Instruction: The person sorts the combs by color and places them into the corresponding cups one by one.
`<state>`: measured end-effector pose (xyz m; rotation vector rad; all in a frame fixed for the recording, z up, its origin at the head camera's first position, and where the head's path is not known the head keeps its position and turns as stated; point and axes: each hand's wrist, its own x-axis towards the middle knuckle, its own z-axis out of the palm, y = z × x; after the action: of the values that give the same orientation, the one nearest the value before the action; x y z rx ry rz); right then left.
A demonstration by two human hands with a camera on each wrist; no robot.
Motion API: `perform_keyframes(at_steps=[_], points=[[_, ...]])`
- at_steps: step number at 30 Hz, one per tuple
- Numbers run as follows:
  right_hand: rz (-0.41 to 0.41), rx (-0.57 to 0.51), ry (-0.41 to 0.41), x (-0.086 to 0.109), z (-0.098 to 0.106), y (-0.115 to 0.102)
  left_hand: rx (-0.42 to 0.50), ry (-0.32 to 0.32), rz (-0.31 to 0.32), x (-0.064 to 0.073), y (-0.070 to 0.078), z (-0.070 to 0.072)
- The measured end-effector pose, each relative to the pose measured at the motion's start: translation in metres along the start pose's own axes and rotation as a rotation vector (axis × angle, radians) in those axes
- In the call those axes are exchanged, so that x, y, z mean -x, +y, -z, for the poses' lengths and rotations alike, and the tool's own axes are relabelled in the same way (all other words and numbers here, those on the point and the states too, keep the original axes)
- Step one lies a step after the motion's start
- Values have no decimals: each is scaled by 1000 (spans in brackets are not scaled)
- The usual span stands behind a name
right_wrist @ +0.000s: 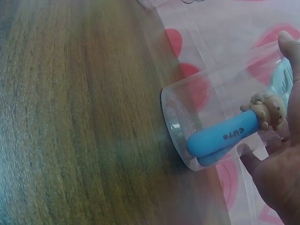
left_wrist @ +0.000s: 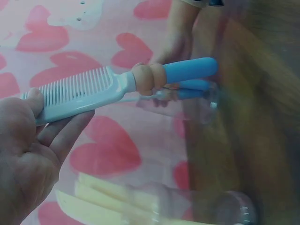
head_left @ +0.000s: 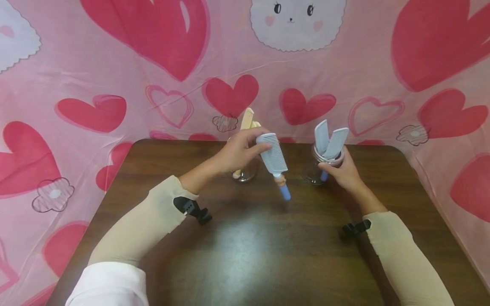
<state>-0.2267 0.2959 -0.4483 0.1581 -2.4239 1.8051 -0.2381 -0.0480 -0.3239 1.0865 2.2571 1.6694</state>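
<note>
My left hand (head_left: 245,148) pinches a light blue comb (head_left: 273,155) by its toothed end, thumb on one side and fingers on the other. The comb's blue handle (left_wrist: 190,69) points down and to the right, above the table, with a small brown figure (left_wrist: 149,78) at its neck. On the right, my right hand (head_left: 346,172) grips a clear jar (head_left: 314,174) near its rim. Two light blue combs (head_left: 334,143) stand in that jar, toothed ends up; their blue handles (right_wrist: 222,137) reach down near its bottom.
Behind my left hand stands another clear jar (head_left: 249,173) with several pale yellow combs (head_left: 247,119) in it. Both jars are toward the back of the brown wooden table (head_left: 245,246). A pink cloth (head_left: 229,55) with hearts hangs behind the table.
</note>
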Motion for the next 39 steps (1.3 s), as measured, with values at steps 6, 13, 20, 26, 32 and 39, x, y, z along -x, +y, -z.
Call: perform_keyframes(at_steps=[6,13,20,26,32,39], points=[[1,-1,5,-1,1,1,47,1,-50,-31,20,1],[21,-40,1,-2,-1,3,-24,12,-74,-62,37,-1],[15,-30,-4,-2,0,3,10,22,-113,-82,45,-9],[-30,37,-8,0,4,2,-13,76,-124,-96,42,-18],[-45,48,-10,1,5,2,-21,109,-48,-107,39,-29],[-20,9,-22,0,5,5,-58,90,16,-116,36,-40]])
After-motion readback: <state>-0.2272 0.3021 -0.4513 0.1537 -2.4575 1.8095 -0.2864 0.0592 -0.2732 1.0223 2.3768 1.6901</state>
